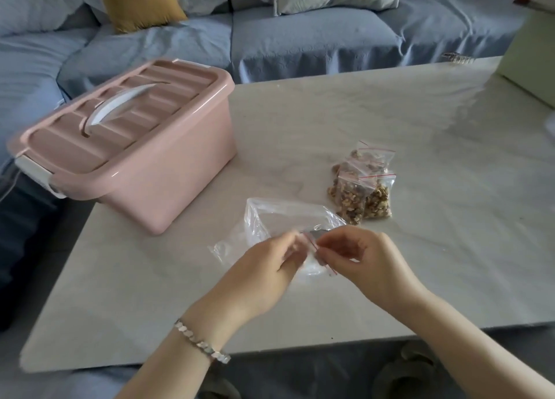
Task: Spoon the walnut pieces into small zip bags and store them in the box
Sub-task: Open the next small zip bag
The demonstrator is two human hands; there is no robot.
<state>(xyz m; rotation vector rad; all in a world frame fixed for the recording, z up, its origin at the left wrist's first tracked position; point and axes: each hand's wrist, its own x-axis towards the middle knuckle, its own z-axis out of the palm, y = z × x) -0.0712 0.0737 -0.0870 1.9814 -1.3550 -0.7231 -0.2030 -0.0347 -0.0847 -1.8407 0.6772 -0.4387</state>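
Walnut bags: several filled, lying near the closed box, none stored; left hand and right hand are pinching 1 seemingly empty zip bag.

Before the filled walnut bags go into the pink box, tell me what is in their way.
The lid sits shut on the pink box; that blocks the filled bags. The left hand and right hand both pinch a small zip bag.

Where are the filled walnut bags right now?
In the head view, the filled walnut bags lie in a pile on the table, right of the pink box and just beyond the right hand.
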